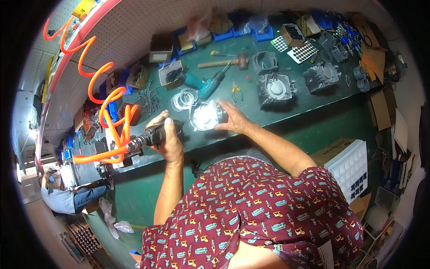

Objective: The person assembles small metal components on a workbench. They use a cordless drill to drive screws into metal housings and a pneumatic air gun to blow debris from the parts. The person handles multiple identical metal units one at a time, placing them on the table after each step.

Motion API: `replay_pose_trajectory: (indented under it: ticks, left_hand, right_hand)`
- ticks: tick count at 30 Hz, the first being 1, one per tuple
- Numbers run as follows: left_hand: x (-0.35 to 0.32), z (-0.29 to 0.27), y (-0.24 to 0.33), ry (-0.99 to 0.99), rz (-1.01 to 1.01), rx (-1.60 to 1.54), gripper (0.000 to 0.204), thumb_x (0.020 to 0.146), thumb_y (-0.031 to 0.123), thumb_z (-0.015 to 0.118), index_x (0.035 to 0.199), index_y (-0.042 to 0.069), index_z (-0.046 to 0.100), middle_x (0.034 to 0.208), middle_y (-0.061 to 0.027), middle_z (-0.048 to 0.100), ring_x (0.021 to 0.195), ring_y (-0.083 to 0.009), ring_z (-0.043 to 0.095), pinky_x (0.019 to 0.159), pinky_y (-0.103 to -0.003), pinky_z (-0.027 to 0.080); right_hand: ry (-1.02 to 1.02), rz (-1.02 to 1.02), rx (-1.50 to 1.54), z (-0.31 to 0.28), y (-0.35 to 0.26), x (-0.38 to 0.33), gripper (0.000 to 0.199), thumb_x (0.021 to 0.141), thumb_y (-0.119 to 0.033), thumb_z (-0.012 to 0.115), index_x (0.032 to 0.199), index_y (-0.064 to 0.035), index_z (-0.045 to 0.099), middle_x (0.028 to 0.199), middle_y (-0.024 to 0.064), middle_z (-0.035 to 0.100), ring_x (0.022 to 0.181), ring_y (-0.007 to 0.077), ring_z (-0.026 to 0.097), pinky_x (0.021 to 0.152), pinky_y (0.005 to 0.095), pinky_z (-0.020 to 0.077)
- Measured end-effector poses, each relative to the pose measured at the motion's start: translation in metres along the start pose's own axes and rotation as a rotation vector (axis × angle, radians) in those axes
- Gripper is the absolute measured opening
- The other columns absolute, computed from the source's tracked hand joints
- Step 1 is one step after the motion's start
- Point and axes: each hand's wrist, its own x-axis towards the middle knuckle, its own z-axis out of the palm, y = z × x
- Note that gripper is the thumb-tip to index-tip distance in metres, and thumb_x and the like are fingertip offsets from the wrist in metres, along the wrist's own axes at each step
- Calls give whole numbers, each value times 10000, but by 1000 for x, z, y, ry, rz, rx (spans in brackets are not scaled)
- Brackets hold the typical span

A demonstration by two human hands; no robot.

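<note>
My left hand (170,142) is wrapped around a black air tool (155,133), whose metal fitting joins a coiled orange air hose (109,112). The tool's front end sits just left of a round cast-metal housing (205,116), washed out by bright light. My right hand (234,118) grips that housing by its right side, near the front edge of the green bench (277,117). Behind it lies a flat ring-shaped metal part (184,99). Whether the tool touches the housing I cannot tell.
A teal power drill (210,85), a mallet (226,62) and yellow-handled pliers (236,92) lie behind. Finned metal housings (277,89) stand to the right. Parts boxes (171,74) line the back. Another person (67,197) sits far left. A white tray (351,168) stands lower right.
</note>
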Motion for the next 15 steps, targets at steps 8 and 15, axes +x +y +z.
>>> replay_pose_trajectory:
  ticks: [8,15]
  left_hand:
    - [2,-3,-9,37,1,49,230,850,-43,674,1064,3,605,1054,-136,678,998,-230,667,978,-390,514]
    - [23,-2,5,-372,-132,113,285,873,-29,673,1143,-4,585,1100,-112,683,969,-162,640,884,-325,531]
  right_hand:
    - [-5,12,0,0,1,0,999,652,-260,885,1476,-33,369,1359,209,501,1270,376,506,1072,423,429]
    - [-17,5,23,3,-2,3,970,678,-247,877,1481,-42,372,1378,211,490,1289,373,493,1080,426,424]
